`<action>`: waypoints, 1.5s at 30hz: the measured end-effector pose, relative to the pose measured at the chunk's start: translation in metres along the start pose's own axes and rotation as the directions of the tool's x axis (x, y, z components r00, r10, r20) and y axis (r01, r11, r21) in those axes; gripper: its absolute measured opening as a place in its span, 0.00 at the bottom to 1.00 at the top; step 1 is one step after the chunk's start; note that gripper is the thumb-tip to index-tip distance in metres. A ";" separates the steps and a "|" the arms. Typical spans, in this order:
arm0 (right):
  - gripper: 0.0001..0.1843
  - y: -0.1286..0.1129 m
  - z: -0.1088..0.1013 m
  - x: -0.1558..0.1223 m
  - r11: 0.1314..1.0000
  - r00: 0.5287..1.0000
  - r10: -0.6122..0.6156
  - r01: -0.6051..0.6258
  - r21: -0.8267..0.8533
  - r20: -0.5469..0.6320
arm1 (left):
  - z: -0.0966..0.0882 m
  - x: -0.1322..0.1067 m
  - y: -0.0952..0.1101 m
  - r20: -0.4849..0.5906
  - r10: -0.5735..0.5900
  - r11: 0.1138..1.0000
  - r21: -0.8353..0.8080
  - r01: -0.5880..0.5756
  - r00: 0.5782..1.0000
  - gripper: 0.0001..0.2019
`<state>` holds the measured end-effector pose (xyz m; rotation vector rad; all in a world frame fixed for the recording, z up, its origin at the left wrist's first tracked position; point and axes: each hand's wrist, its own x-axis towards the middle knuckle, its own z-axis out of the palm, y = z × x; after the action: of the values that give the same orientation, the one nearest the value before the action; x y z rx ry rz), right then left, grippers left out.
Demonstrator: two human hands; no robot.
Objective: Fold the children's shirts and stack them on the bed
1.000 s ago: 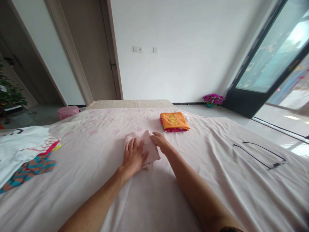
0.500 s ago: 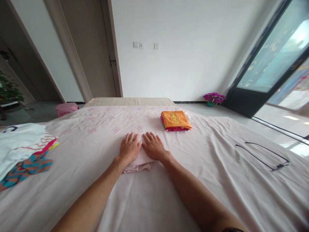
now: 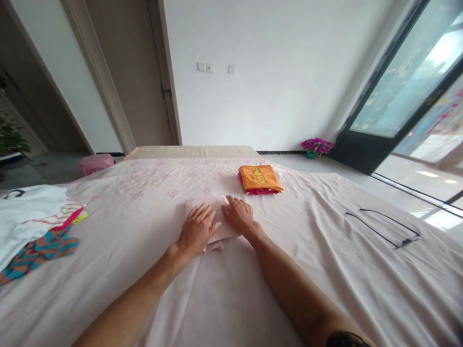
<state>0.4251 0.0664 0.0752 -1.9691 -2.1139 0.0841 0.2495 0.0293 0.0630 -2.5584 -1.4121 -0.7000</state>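
Both hands lay flat with fingers loosely spread, palms down, clasping nothing.
- Left hand [image 3: 197, 230]: pressed on the near left part of the folded pink cloth [image 3: 204, 202], fingers pointing away from the person.
- Right hand [image 3: 240, 217]: rested on the cloth's right edge, just beside the left hand, fingertips nearly touching it.
- Folded pink cloth: a small flat rectangle in the middle of the pale pink bedsheet [image 3: 325, 270], its far edge showing beyond the fingers.
- Orange folded garment [image 3: 259, 177]: topped a small stack farther off and to the right, apart from the cloth.
- White garment [image 3: 29, 217]: heaped at the left edge, over a teal and orange patterned piece [image 3: 39, 248].
- Black hanger [image 3: 383, 226]: lay flat on the sheet, well to the right.
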 end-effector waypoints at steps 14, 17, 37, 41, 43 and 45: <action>0.22 0.007 -0.016 0.016 0.219 0.904 0.024 -0.422 0.880 0.428 | -0.003 0.003 0.032 0.040 -0.120 0.968 -0.218 0.125 0.992 0.23; 0.23 0.003 -0.026 0.014 0.090 0.914 -0.055 -0.397 0.913 0.403 | -0.010 0.007 0.022 0.080 -0.314 0.829 -0.463 0.314 0.946 0.16; 0.15 0.024 -0.035 -0.081 0.596 0.600 -0.799 0.784 0.173 0.037 | -0.003 0.005 -0.016 0.228 -0.781 -0.078 -0.959 0.272 0.581 0.22; 0.14 0.020 -0.026 -0.080 0.564 0.564 -0.826 0.825 0.029 0.010 | -0.003 0.005 -0.016 0.246 -0.770 -0.108 -0.959 0.260 0.589 0.21; 0.14 0.017 -0.022 -0.078 0.558 0.559 -0.829 0.829 0.011 -0.009 | -0.003 0.005 -0.016 0.254 -0.774 -0.122 -0.958 0.258 0.579 0.21; 0.16 0.014 -0.018 -0.077 0.555 0.555 -0.832 0.832 0.023 -0.013 | -0.003 0.005 -0.017 0.247 -0.783 -0.115 -0.959 0.257 0.571 0.20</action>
<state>0.4474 -0.0106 0.0787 -0.7310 -2.7788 -0.0700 0.2363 0.0413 0.0664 -1.5907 -2.3062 -3.0590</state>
